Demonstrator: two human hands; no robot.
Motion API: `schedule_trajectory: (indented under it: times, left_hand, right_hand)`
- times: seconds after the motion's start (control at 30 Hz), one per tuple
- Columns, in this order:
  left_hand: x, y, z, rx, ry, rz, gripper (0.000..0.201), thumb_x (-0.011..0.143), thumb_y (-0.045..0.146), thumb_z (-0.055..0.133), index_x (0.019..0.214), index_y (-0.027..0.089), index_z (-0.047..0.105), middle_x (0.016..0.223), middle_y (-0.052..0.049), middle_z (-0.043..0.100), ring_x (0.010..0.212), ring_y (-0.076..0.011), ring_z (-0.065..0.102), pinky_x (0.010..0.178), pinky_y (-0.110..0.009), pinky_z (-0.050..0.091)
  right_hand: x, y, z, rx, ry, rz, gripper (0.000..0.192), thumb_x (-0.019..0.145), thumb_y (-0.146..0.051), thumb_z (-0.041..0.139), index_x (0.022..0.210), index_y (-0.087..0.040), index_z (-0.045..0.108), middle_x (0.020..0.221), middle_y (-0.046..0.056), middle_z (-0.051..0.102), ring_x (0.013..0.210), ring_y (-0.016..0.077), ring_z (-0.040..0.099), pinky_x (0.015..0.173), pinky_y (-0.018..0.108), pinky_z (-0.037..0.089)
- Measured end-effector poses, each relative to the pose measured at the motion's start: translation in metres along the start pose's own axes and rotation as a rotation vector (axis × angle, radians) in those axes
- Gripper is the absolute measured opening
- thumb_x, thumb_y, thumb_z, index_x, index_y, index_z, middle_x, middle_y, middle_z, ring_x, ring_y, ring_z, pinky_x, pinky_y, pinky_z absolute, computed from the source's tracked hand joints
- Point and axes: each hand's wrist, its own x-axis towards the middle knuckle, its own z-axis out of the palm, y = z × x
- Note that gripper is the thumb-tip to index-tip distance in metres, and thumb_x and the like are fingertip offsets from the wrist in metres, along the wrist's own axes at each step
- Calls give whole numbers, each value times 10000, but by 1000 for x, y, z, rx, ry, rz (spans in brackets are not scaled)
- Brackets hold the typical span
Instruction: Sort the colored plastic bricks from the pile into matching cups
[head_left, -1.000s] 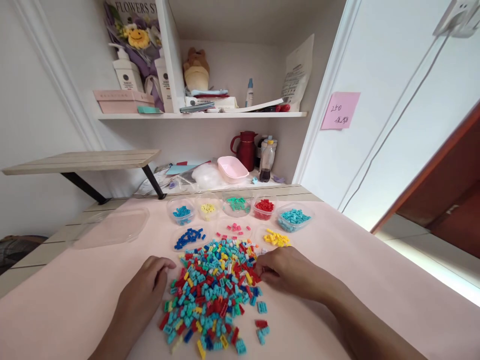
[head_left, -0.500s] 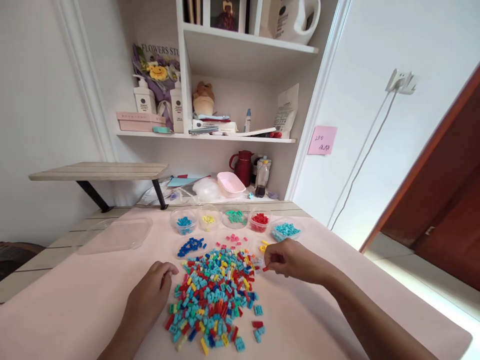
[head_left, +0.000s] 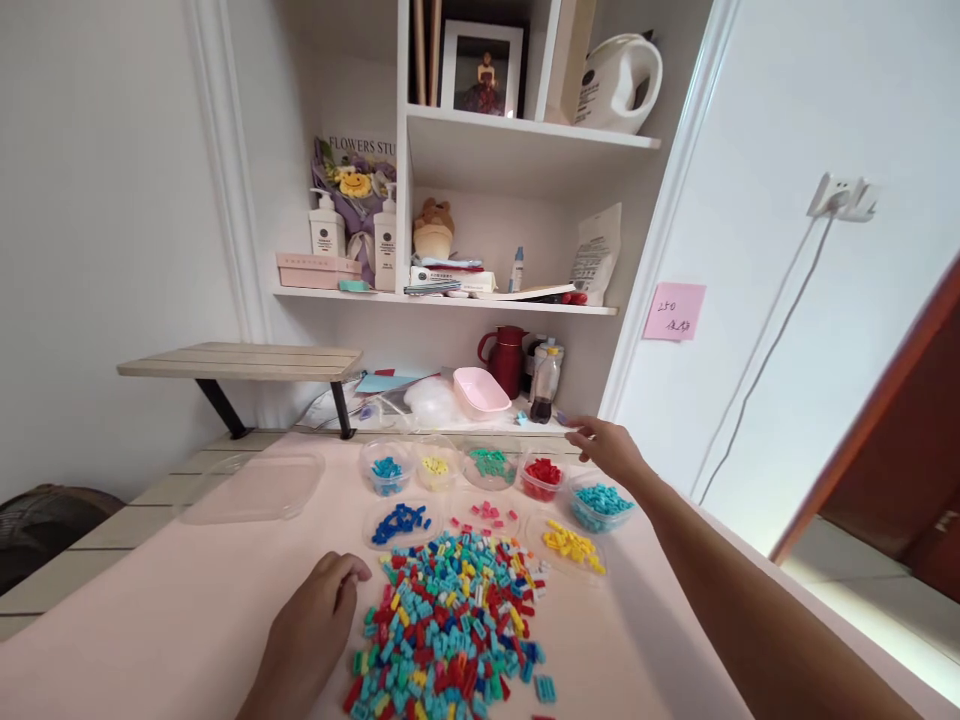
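A heap of small toy bricks [head_left: 450,620] in teal, red, yellow and blue lies on the pink table [head_left: 150,620] in front of me. My left hand [head_left: 315,630] rests on the table at the heap's left edge, fingers loosely curled, nothing visible in it. My right hand [head_left: 609,450] is stretched forward above the far row of clear bowls, over the gap between the bowl of red bricks [head_left: 541,478] and the bowl of teal bricks [head_left: 600,500]. Its fingers point left, and I cannot see whether a brick is between them.
More sorted bricks sit in clear dishes: blue [head_left: 386,470], pale yellow [head_left: 433,466], green [head_left: 489,463], dark blue [head_left: 400,522], pink [head_left: 487,512], yellow [head_left: 570,545]. A clear lid [head_left: 255,485] lies at the left. A wooden riser [head_left: 240,360], pink tub [head_left: 480,392] and red jug [head_left: 510,358] stand behind.
My right hand left the heap's right edge with a red brick pinched and rose forward over the far bowls. My head tilted up. The left hand stayed put.
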Motion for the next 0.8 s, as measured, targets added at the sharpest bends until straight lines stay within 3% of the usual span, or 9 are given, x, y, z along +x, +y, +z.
schedule_trajectory:
  times: [0.1,0.17,0.23,0.33,0.4,0.47,0.63,0.8]
  left_hand:
    - [0,1,-1,14,0,-9,309,882,236,315,867,277,621,971,15,650,893,-149,622,770,-278,453]
    - [0,3,-2,31,4,-24,302,876,242,330,865,280,629,978,18,655,891,-152,623,755,-277,452]
    - [0,5,-3,47,10,-35,295,867,246,346,862,284,638,985,23,659,889,-152,625,739,-273,450]
    - [0,7,-4,62,12,-27,290,861,260,357,867,288,645,985,26,661,877,-149,628,719,-262,449]
    - [0,8,-5,69,8,-23,294,863,269,352,875,287,645,991,25,658,882,-147,627,719,-259,450]
    - [0,8,-5,72,0,-21,302,870,275,339,886,287,641,1002,25,654,897,-147,626,731,-260,452]
    - [-1,6,-4,77,-9,-25,312,880,277,320,896,287,632,1023,27,647,930,-147,621,749,-262,451]
    - [0,8,-3,77,-41,-47,325,888,268,291,921,283,613,1046,24,631,936,-151,610,756,-280,439]
  right_hand:
    - [-11,1,0,121,40,36,392,915,-448,390,1053,-154,610,851,82,677,602,144,628,591,271,485]
    - [-26,-7,-6,269,-31,26,425,905,-503,404,1018,-154,618,828,80,670,606,145,617,570,263,491]
    - [-45,-18,-12,390,-258,-10,397,875,-511,469,972,-166,639,805,60,669,596,137,605,560,255,484]
    - [-78,-30,-12,287,-757,-59,266,837,-391,555,946,-176,667,802,34,679,627,139,632,570,243,475]
    - [-97,-32,-5,172,-912,-106,207,818,-290,567,960,-186,675,803,17,679,616,129,638,584,238,466]
    - [-113,-32,6,75,-869,-146,204,812,-223,547,969,-202,677,784,1,675,603,119,626,594,235,447]
    - [-130,-35,28,-87,-548,-197,244,796,-179,536,975,-252,685,867,6,704,736,156,621,648,256,416]
    - [-135,-37,33,-160,-515,-235,251,791,-164,526,930,-269,706,923,18,705,775,167,624,676,260,419]
